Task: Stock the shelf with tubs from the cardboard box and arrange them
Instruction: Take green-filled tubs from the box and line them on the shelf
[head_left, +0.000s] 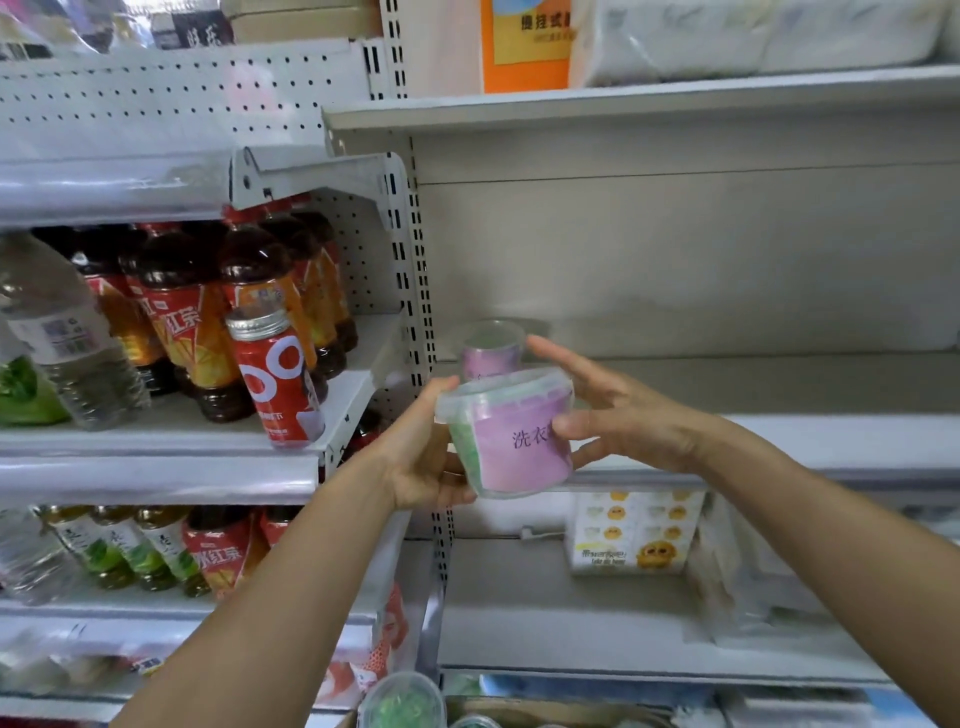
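Two-handed grip on a lidded tub (511, 441): left hand (421, 462) cupped under its base and side, right hand (628, 415) half open, thumb across the purple label, fingers reaching behind. Tilted in the air before the shelf (779, 384), just in front of a second tub (491, 345) standing there. Cardboard box (561, 714) below.

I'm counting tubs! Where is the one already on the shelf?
The shelved tub stands far left on the grey shelf, just behind the held tub between the left hand and right hand.
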